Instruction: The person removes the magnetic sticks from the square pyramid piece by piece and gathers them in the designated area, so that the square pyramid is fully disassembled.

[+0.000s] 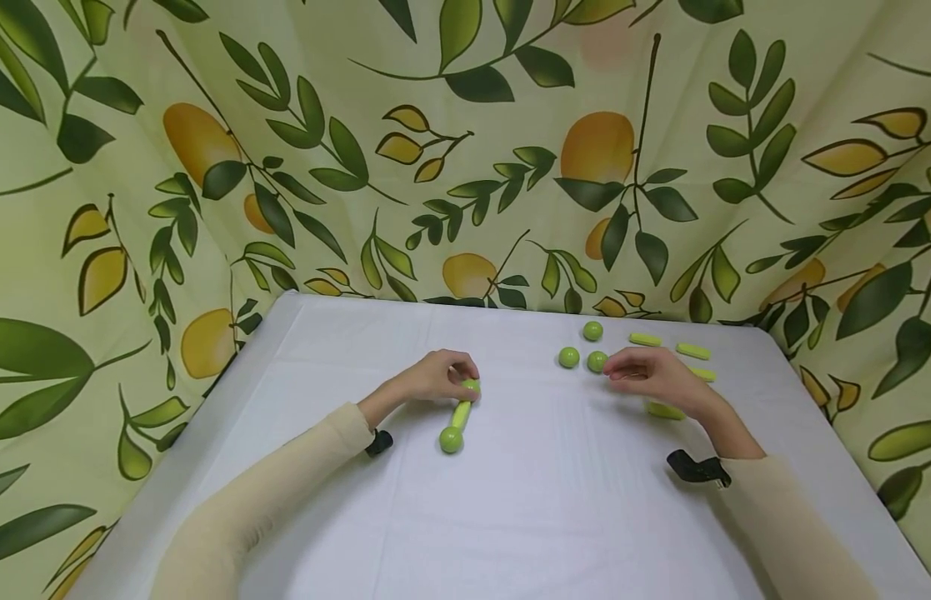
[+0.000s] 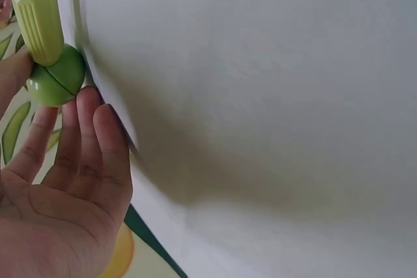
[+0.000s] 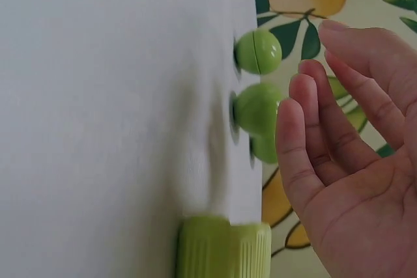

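Observation:
My left hand pinches a glossy green ball between thumb and fingers. This ball sits at the far end of a ribbed yellow-green stick, and a second green ball is on the stick's near end, so the three form a dumbbell shape over the white table. My right hand is held above the table with fingers loosely bent and nothing between them. Its fingertips overlap the edge of a loose green ball in the head view; in the right wrist view there is a gap between thumb and fingers.
Two more loose green balls, one to the left and one farther back, lie by the right hand. Several yellow-green sticks lie around and behind that hand. A leaf-and-fruit patterned curtain rises behind the white-covered table.

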A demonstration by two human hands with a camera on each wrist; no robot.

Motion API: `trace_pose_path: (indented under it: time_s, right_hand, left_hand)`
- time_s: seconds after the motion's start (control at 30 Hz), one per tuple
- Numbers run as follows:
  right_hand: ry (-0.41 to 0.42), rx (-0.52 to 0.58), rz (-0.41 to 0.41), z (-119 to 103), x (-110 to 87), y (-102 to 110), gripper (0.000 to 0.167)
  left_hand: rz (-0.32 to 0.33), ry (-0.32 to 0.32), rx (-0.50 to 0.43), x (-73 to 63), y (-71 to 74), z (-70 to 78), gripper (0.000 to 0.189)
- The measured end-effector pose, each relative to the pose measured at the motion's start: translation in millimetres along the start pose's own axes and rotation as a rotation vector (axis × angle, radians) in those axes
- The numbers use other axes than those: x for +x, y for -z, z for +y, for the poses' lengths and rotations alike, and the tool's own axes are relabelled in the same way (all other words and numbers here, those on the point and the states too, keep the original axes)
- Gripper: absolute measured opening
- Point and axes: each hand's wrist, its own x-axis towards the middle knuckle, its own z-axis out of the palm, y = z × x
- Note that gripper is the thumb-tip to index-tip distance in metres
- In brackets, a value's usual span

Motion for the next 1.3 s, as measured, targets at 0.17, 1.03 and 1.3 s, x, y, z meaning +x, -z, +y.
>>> trace_pose_path:
  time_s: [0.17, 1.03, 1.3]
  right_hand:
    - [0.003, 0.045, -0.062, -2.9, 16.0, -14.3, 0.026]
    - [0.008, 0.086, -0.179, -17.1, 59.7, -71.5, 0.028]
    - [0.044, 0.086, -0.221, -22.5, 78.3, -91.8, 0.026]
  left_hand:
    - [-0.020, -0.013, -0.012, 8.0, -7.2, 4.3, 0.026]
    - [-0.062, 0.013, 0.017, -11.1, -12.4, 10.3, 0.042]
    - [-0.086, 0.001, -0.026, -19.4, -9.7, 6.6, 0.023]
